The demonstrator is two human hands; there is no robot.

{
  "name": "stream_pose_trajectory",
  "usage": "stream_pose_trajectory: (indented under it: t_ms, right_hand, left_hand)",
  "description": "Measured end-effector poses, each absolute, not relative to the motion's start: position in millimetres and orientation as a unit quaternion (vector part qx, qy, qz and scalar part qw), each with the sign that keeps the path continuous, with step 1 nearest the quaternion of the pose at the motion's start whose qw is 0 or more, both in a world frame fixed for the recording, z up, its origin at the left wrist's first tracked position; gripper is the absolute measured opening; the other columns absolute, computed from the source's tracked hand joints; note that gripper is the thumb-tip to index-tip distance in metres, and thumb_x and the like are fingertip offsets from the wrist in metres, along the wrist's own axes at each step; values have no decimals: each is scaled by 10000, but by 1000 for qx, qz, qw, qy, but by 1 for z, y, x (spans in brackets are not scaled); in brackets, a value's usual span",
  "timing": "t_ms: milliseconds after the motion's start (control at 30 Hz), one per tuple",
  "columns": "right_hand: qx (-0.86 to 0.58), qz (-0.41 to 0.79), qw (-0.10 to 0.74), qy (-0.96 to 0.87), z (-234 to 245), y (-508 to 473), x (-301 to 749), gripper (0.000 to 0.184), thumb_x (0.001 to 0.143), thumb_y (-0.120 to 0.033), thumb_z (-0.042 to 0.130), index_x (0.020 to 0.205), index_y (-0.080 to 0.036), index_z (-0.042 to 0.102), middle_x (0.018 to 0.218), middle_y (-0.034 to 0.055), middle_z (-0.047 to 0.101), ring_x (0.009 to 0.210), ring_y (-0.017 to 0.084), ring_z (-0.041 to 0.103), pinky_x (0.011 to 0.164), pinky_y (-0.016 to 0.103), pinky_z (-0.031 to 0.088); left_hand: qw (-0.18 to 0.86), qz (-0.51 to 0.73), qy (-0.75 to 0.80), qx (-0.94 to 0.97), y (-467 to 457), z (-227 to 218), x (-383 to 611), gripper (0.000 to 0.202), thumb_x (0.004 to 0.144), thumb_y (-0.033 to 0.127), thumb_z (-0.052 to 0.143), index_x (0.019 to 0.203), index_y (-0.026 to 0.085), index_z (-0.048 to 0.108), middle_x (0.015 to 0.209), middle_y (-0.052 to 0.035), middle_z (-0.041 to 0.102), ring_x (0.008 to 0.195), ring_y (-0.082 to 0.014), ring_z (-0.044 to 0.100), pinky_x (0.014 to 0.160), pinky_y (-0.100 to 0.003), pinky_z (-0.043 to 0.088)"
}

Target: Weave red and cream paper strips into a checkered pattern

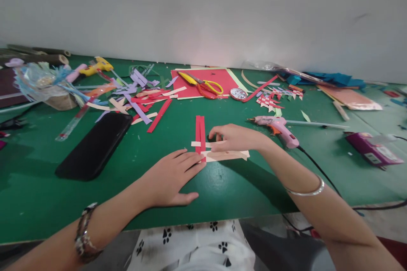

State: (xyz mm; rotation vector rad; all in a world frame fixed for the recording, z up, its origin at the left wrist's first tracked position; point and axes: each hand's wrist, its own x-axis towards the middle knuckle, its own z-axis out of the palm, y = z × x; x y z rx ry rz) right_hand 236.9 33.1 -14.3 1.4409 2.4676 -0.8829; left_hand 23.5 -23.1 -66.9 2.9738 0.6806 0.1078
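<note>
Two red paper strips (198, 129) stand side by side on the green table in front of me. A short cream paper strip (195, 144) crosses them, passing over one and under the other. My left hand (173, 178) lies flat, fingers stretched out, its fingertips pressing the strips' near ends. With fingers curled, my right hand (233, 137) pinches the cream strip just right of the red ones; the exact contact is partly hidden. Below that hand, more cream strips (229, 156) extend to the right from the red ends.
A black phone-like slab (95, 146) lies left. Loose strips (149, 97) and yellow-handled scissors (203, 84) on red paper (219, 75) are behind. A pink glue gun (280, 129) with a cord lies right, near a purple box (373, 148). A wall rises behind the table.
</note>
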Motion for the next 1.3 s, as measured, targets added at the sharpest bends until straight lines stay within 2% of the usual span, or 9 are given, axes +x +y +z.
stream_pose_trajectory:
  t_ms: [100,267,633,733,800,967,1067,1200,1300]
  right_hand:
    - [473,-250,122,836,-11,37,234,303,700,-313,570,959,-159,598,869,51,631,720,157,539,551,220,343]
    - [432,-252,171,849,-9,42,234,185,705,-140,482,819,-162,627,802,39,637,694,145,538,562,224,347]
    - [433,-223,175,855,-1,43,225,151,755,-304,520,756,-166,580,833,36,639,713,146,537,588,229,334]
    - [422,-222,150,866,-8,42,221,95,756,-255,516,737,-166,542,749,22,614,623,119,498,525,217,305]
    - [426,-238,131,863,-14,41,220,67,750,-182,502,812,-167,521,691,9,592,582,110,486,498,210,290]
    - [449,-283,129,838,-16,38,224,300,728,-56,428,1005,-160,477,684,3,580,561,112,508,493,205,322]
    - [438,-261,143,848,-11,39,227,303,689,-42,446,958,-156,525,770,28,602,631,127,522,516,211,340]
    - [418,-281,188,843,-5,45,230,200,678,-51,436,766,-163,576,666,8,602,583,116,522,506,213,335]
    - [411,-331,191,828,-5,47,231,131,722,-126,452,738,-160,578,656,5,625,565,111,556,516,212,358]
  left_hand:
    - [52,38,226,972,-23,-66,24,544,824,465,394,1224,105,471,1258,-132,501,1117,-265,480,975,-421,333]
    - [51,42,225,972,-23,-66,24,535,822,456,406,1215,100,479,1251,-135,508,1118,-260,479,979,-406,332]
    - [54,45,230,971,-24,-66,24,523,813,449,422,1205,108,484,1238,-125,519,1109,-256,483,979,-398,328]
    - [47,45,228,971,-24,-67,24,527,814,449,421,1211,107,481,1242,-126,516,1111,-260,482,976,-402,331]
    - [41,46,227,972,-24,-67,24,526,817,451,414,1210,109,483,1243,-128,516,1109,-260,484,972,-402,336]
    - [46,45,227,972,-24,-66,24,532,814,449,417,1212,101,480,1244,-132,514,1105,-261,486,964,-401,345]
    - [52,46,229,971,-24,-66,24,532,811,449,420,1211,102,480,1246,-132,511,1102,-262,487,963,-407,344]
    - [55,52,230,970,-23,-68,23,521,820,443,404,1210,107,479,1249,-124,509,1114,-257,479,968,-404,339]
    - [57,53,228,970,-23,-69,23,521,822,448,396,1210,110,478,1250,-123,509,1118,-257,476,970,-405,337]
